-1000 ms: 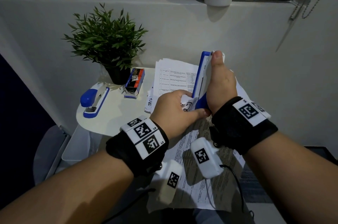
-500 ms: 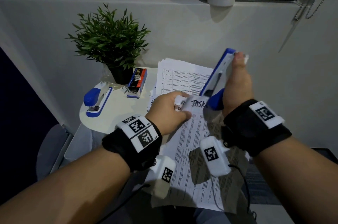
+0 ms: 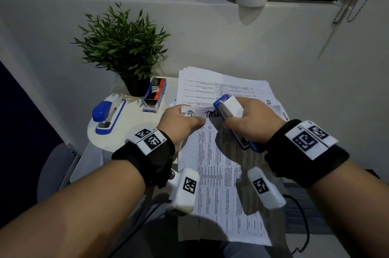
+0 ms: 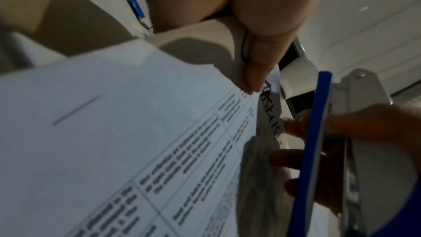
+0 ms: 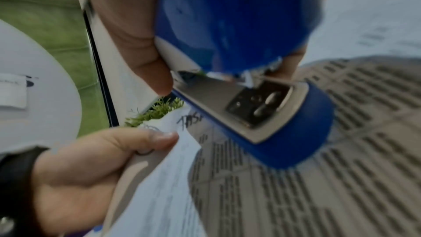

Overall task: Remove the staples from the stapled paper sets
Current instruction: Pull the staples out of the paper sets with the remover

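Head view: a person's left hand (image 3: 181, 125) pinches the top corner of a printed white paper set (image 3: 219, 173), thumb pressed on a small white slip with black handwriting. The paper set hangs toward the person from the edge of a small round white table (image 3: 126, 131). The right hand (image 3: 250, 120), just right of the paper set's held corner, has its fingers curled around a blue and white stapler (image 3: 229, 110), whose far end touches the handwritten slip. Beyond the paper set lies a loose pile of more printed sheets (image 3: 221, 85). Left of the paper set on the table lie a second blue and white stapler (image 3: 107, 114), a small red and blue staple box (image 3: 154, 94), and a green potted plant in a dark pot (image 3: 122, 51).

Left wrist view: the left hand's thumb (image 4: 257, 66) presses the paper set's (image 4: 114, 141) corner; a thin grey mark shows on the sheet. Right of the corner, the stapler's blue edge (image 4: 312, 150) stands with the right hand's fingers (image 4: 364, 125) wrapped around it.

Right wrist view: the right hand's thumb (image 5: 145, 57) clamps the stapler (image 5: 250, 78), its metal base plate facing the camera above the paper set (image 5: 296, 168). The left hand (image 5: 86, 165) pinches the sheet's corner.
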Demonstrator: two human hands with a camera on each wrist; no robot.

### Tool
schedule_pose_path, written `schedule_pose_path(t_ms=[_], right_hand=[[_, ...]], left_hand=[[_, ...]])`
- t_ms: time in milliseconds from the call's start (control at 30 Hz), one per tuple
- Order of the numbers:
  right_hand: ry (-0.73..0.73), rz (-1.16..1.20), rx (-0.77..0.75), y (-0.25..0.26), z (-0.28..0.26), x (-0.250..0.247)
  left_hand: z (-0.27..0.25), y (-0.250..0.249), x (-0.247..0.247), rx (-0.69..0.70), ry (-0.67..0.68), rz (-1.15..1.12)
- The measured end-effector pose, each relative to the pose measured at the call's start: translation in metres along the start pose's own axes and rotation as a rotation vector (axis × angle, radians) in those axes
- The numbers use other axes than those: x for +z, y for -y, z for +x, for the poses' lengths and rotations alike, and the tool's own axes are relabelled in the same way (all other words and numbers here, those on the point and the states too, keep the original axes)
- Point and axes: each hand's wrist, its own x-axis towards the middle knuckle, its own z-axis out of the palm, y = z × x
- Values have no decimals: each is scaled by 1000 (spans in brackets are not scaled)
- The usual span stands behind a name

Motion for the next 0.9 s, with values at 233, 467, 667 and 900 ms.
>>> schedule_pose_path(t_ms=[233,467,667,900], right_hand=[[78,-382,-229,-12,-2,16],[359,-703,-311,-21,-24,36],[404,-773,-333,-17,-34,43],[350,-697,-313,-21,-29,44]], left_hand=[[16,-2,-26,380,6,817],[27,16,-53,541,300,1335],[30,27,-62,754,414,1302],[16,17,-53,604,285,1434]])
